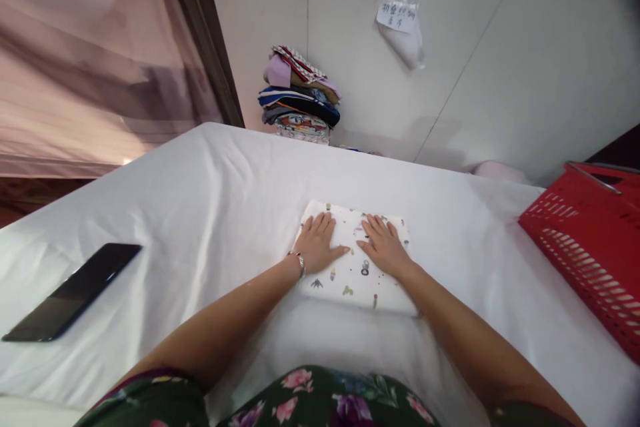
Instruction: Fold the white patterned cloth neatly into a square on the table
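Note:
A folded white cloth with small printed figures (357, 273) lies on the white sheet (225, 200) in front of me. My left hand (317, 243) rests flat on the cloth's left half, fingers stretched out; a bracelet is on that wrist. My right hand (385, 247) lies flat on the right half, fingers spread. Both palms press down on the cloth and hold nothing.
A dark phone (75, 290) lies on the sheet at the left. A red plastic basket (590, 247) stands at the right edge. A stack of folded clothes (300, 97) sits against the far wall, a paper note (397, 17) above it. A curtain (90, 53) hangs left.

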### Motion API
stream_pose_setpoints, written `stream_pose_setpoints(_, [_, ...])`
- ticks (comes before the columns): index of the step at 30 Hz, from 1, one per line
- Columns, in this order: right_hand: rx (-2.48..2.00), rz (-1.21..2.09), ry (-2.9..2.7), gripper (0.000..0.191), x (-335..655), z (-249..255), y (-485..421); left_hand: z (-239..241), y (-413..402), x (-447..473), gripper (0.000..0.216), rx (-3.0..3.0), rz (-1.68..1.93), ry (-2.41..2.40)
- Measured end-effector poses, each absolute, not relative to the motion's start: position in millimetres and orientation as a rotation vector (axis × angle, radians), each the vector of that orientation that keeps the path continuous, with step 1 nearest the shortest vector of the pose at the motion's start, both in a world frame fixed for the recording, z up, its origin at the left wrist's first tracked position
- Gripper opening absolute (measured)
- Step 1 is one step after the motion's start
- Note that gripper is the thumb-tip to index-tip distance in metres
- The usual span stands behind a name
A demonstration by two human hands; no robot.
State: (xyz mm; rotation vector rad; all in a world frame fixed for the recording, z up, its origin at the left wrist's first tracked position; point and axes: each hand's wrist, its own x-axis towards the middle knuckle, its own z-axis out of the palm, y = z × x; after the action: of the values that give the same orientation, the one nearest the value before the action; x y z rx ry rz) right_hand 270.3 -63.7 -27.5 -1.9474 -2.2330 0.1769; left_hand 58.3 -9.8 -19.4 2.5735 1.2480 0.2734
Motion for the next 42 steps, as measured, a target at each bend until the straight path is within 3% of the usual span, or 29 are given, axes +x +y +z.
stream_pose_setpoints(4, [-1.933,0.234,-2.197,0.056,268,-14,-75,-9,-14,54,0.073,2.548,0.311,1.238])
stream_pose_setpoints(9, [-1.835,0.303,-2.171,0.056,267,1,-105,-1,-19,14,0.04,2.422,0.634,1.458])
stream_pose_setpoints(13, [-1.741,0.406,-2.146,0.048,262,8,-100,1,-30,-11,0.023,2.101,0.673,1.607])
stream_pose_setpoints(18, [-1.55,0.381,-2.112,0.037,228,7,-36,1,-42,-6,0.023,1.982,0.672,1.634])
stream_pose_setpoints(24, [-1.621,0.387,-2.078,0.035,180,1,25,-6,-44,-7,0.023,1.991,0.606,1.625])
stream_pose_setpoints(34, [-1.796,0.497,-1.783,0.027,166,-10,43,-10,-45,-7,0.024,1.997,0.642,1.576])
stream_pose_setpoints(42, [-1.688,0.529,-1.666,0.008,161,-10,43,-13,-43,-5,0.023,1.936,0.672,1.56])
